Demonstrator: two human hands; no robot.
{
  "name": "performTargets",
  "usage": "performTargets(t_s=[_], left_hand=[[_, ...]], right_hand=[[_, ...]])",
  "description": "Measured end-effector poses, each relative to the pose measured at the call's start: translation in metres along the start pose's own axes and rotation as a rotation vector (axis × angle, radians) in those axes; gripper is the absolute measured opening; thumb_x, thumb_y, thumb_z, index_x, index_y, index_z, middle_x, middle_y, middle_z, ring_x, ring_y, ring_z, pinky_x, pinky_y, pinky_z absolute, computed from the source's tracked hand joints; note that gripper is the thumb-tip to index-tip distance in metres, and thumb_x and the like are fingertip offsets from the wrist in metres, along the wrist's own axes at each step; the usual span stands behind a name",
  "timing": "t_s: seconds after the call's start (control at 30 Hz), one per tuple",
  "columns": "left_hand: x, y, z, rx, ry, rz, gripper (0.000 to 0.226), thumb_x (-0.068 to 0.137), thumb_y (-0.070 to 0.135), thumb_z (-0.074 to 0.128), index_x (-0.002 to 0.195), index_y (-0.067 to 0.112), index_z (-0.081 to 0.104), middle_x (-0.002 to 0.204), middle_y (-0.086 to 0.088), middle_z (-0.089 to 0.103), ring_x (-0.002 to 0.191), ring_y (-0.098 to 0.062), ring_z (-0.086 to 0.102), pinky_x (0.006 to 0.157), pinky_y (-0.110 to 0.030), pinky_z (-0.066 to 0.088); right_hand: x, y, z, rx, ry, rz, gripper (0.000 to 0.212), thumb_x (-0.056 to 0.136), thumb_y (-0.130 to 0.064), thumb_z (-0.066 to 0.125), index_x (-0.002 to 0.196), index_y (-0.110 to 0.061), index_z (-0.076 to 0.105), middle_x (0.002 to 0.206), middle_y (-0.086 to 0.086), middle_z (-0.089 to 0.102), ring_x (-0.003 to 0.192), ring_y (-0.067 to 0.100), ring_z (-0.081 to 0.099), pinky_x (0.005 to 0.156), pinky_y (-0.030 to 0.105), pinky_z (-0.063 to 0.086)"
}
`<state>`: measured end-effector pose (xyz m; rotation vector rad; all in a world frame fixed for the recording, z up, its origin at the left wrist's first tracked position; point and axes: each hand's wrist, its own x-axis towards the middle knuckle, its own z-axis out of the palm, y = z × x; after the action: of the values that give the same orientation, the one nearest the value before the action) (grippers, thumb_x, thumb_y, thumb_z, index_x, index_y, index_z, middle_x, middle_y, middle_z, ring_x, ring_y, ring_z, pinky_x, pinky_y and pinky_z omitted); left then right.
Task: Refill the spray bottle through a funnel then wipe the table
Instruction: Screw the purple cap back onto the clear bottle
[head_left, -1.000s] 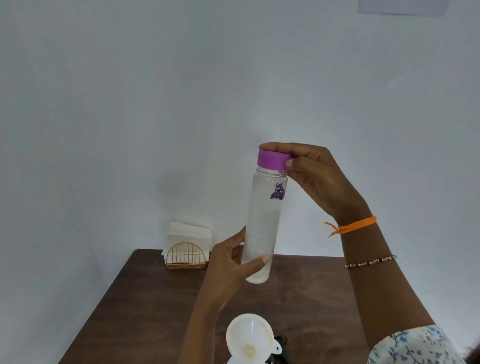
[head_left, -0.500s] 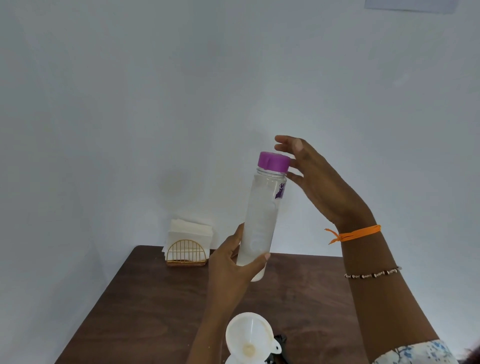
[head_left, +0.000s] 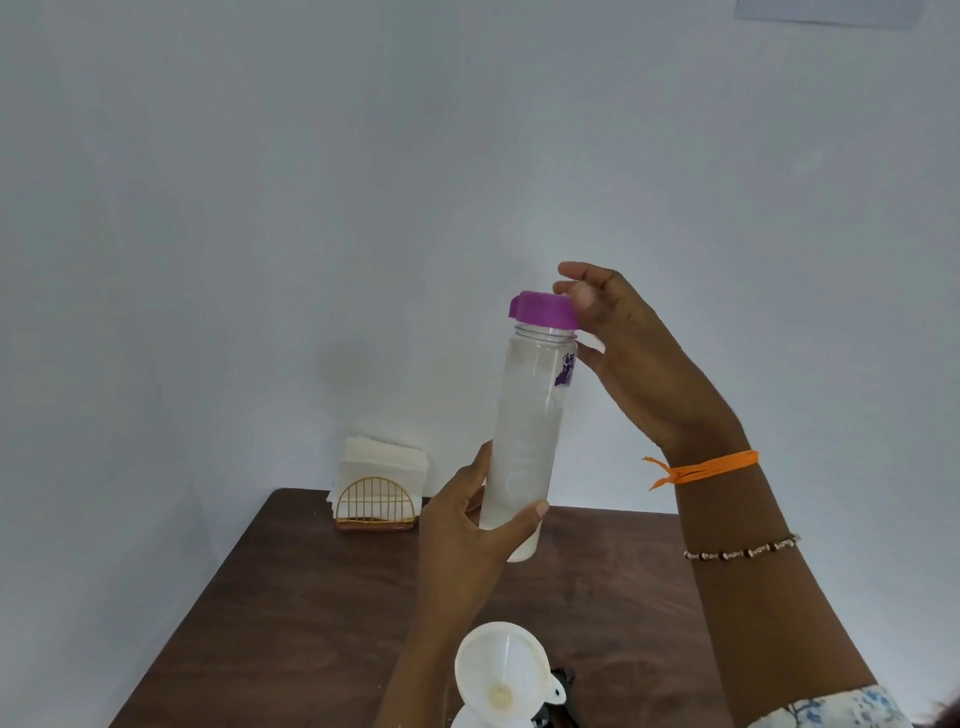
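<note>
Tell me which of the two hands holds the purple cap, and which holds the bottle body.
The right hand, with the orange wrist band, pinches the purple cap. The left hand grips the clear bottle near its base.

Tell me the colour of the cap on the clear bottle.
Purple cap, seen clearly in the head view.

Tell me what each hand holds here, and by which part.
The left hand grips the clear bottle round its lower body. The right hand holds the purple cap by its rim, tilted at the bottle's neck.
</note>
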<state>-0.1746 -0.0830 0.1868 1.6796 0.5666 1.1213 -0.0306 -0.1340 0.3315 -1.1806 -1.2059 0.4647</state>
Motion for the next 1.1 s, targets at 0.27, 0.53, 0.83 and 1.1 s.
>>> performTargets(t_s=[0.27, 0.53, 0.83, 1.1], left_hand=[[0.0, 0.007, -0.002, 0.026, 0.014, 0.033, 0.055, 0.065, 0.046, 0.079, 0.111, 0.055, 0.049, 0.107, 0.031, 0.06, 0.098, -0.001, 0.062, 0.075, -0.013, 0.052], [0.0, 0.012, -0.002, 0.029, 0.021, 0.02, 0.056, 0.056, 0.06, 0.07, 0.108, 0.059, 0.048, 0.101, 0.039, 0.058, 0.098, 0.009, 0.058, 0.069, -0.007, 0.049], [-0.001, 0.014, -0.002, 0.037, 0.021, -0.004, 0.056, 0.055, 0.06, 0.069, 0.106, 0.06, 0.046, 0.104, 0.039, 0.052, 0.092, 0.007, 0.059, 0.065, -0.003, 0.046], [-0.001, 0.012, -0.002, 0.025, 0.021, -0.022, 0.061, 0.061, 0.053, 0.074, 0.115, 0.051, 0.048, 0.109, 0.03, 0.057, 0.095, 0.001, 0.06, 0.07, -0.008, 0.05]], right_hand=[[0.0, -0.005, 0.01, 0.127, 0.064, 0.012, 0.057, 0.069, -0.025, 0.07, 0.12, -0.02, 0.045, 0.101, 0.0, 0.055, 0.085, 0.009, 0.062, 0.071, 0.021, 0.051], [-0.003, -0.005, 0.007, 0.373, 0.046, 0.031, 0.043, 0.091, -0.03, 0.048, 0.131, -0.03, 0.034, 0.093, -0.008, 0.069, 0.09, 0.01, 0.063, 0.073, 0.028, 0.056], [-0.001, -0.008, 0.015, 0.184, 0.137, 0.069, 0.087, 0.056, -0.035, 0.073, 0.129, -0.032, 0.025, 0.114, 0.011, 0.049, 0.092, 0.017, 0.061, 0.07, 0.033, 0.057], [0.0, -0.005, 0.007, 0.393, 0.061, 0.061, 0.038, 0.094, -0.005, 0.04, 0.127, -0.023, 0.039, 0.079, -0.004, 0.062, 0.083, 0.011, 0.059, 0.066, 0.033, 0.053]])
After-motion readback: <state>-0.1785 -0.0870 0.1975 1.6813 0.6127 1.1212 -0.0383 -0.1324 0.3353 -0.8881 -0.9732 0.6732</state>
